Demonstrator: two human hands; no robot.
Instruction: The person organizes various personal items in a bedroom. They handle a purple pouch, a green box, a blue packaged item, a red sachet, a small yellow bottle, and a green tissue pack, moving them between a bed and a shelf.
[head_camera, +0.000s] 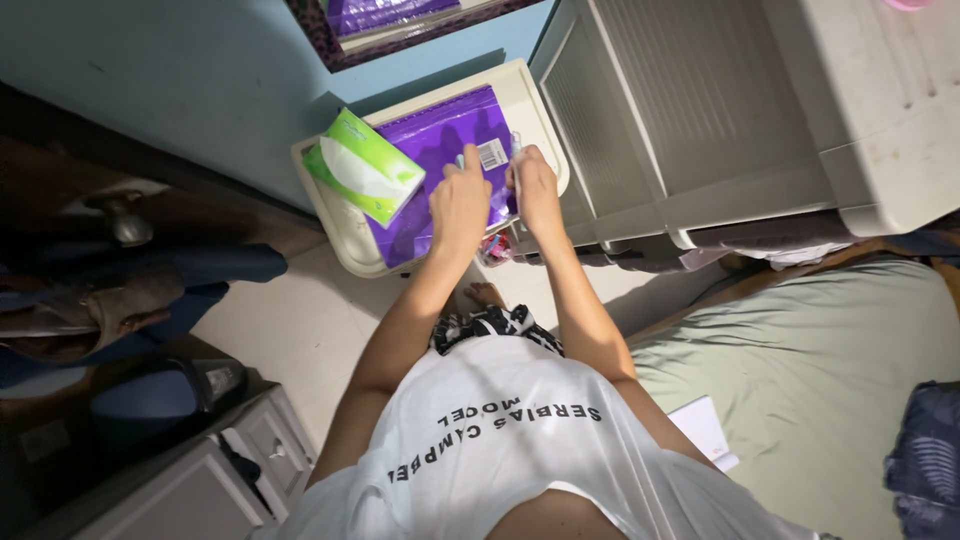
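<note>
Both hands work at the right edge of a flat glossy purple plastic packet (440, 170) lying on a small cream surface (345, 250). The left hand (460, 205) pinches the packet's edge in a tight grip; the right hand (535, 185) is likewise nipped closed on it. A green-and-white tissue box (363, 165) rests just beside, overlapping the packet.

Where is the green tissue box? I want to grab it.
In the head view, the green tissue box lies upper left of centre, on the left end of the purple pack atop the cream table, just left of the left hand.
</note>
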